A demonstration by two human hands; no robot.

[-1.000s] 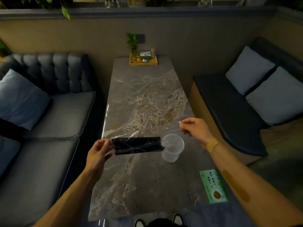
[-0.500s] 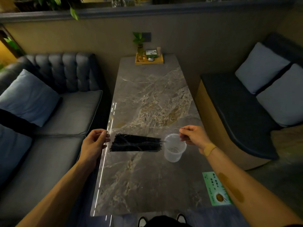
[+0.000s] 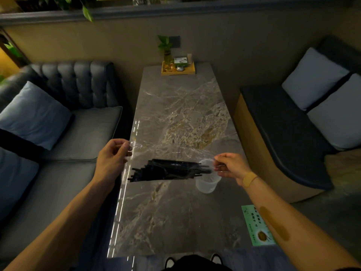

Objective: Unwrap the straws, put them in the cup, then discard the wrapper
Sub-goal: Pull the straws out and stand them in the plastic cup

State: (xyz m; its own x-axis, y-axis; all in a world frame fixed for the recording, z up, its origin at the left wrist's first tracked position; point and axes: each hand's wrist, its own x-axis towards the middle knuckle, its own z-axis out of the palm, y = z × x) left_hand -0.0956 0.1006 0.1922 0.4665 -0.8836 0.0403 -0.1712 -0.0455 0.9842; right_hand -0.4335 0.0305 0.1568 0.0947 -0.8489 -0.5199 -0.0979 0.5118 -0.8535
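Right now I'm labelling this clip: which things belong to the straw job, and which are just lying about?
In the job:
black straws
clear wrapper, held by left hand and right hand
plastic cup

Lying about:
wooden tray with a plant
green card
cushions

dim warm light | glare streaks on table (image 3: 175, 212) edge | wide-angle bending at edges
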